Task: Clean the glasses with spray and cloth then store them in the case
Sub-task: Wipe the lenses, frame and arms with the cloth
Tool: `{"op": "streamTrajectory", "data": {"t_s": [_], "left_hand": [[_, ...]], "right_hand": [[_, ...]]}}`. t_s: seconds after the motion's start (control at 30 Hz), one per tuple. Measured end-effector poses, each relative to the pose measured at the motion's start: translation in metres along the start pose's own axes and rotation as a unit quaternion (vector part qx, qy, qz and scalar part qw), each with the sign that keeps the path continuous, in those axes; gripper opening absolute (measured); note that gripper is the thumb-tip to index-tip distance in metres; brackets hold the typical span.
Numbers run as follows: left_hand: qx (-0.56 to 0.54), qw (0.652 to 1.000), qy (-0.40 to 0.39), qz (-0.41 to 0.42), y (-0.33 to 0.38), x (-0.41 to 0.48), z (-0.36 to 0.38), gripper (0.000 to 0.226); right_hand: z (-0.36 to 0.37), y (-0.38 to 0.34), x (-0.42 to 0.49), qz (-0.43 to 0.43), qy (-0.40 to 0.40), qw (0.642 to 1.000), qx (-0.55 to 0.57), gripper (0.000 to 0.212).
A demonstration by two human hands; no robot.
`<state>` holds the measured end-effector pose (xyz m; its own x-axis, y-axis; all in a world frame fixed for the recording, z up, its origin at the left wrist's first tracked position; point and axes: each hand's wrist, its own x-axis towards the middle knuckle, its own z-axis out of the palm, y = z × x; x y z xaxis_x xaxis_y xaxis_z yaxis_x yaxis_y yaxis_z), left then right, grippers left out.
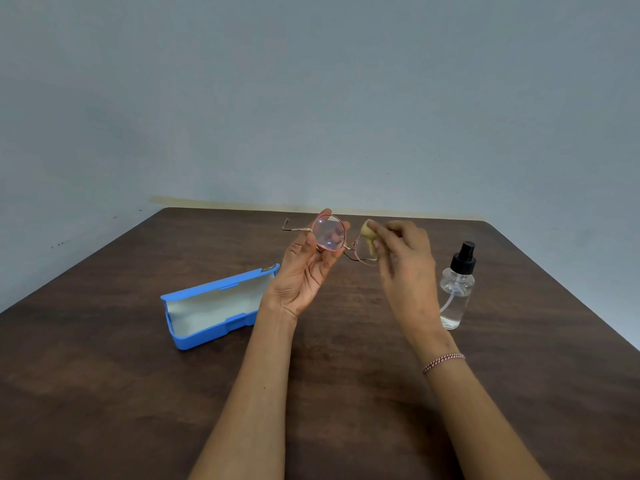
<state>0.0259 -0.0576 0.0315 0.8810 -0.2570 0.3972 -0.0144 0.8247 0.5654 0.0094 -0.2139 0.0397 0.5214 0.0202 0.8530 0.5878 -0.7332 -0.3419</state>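
The left hand [304, 271] is raised above the desk [138, 393], palm towards the camera. Its thumb and fingers are curled round one lens rim of the glasses [329, 233], and its fingertips show through the pink-tinted lens. The right hand [401, 258], just beside it, pinches a small yellow cloth [369, 237] against the other lens. The glasses hang between the two hands, clear of the desk, with one temple arm pointing out past the left hand.

The blue case [214, 306] lies open on the desk below and outside the left hand, showing its pale lining. A small badge on its far corner is too small to read. The clear spray bottle [457, 289] with a black pump top stands upright just outside the right wrist. No label can be made out on it.

The desk's far edge runs just beyond the hands, against a grey wall [311, 98]. Its side edges slant away past the case and past the bottle. Bare wood lies between the forearms and nearer the person. A braided bracelet [443, 362] circles the right wrist.
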Motion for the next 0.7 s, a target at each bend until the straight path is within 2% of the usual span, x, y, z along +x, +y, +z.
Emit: {"op": "streamTrajectory", "data": {"t_s": [0.07,0.13,0.27,0.37,0.53,0.7], "left_hand": [[0.006,1.000,0.005,-0.001,0.000,0.000,-0.001,0.056],[0.007,1.000,0.008,0.001,0.000,0.000,-0.002,0.057],[0.000,1.000,-0.002,0.007,0.002,0.000,-0.001,0.054],[-0.007,1.000,-0.001,0.014,0.003,-0.001,0.000,0.053],[-0.019,0.999,0.006,0.026,0.004,0.000,0.000,0.056],[-0.078,0.997,0.005,0.020,0.003,0.002,-0.002,0.058]], "right_hand": [[0.003,-0.004,-0.001,-0.047,-0.018,0.999,0.002,0.036],[0.004,-0.003,-0.001,-0.059,-0.023,0.998,-0.003,0.039],[0.000,0.004,0.001,0.018,-0.004,1.000,-0.010,0.034],[-0.003,0.002,0.002,0.083,-0.028,0.994,0.070,0.030],[-0.008,0.001,0.005,0.236,-0.047,0.933,0.267,0.025],[-0.011,0.003,0.008,0.273,-0.052,0.870,0.408,0.024]]}}
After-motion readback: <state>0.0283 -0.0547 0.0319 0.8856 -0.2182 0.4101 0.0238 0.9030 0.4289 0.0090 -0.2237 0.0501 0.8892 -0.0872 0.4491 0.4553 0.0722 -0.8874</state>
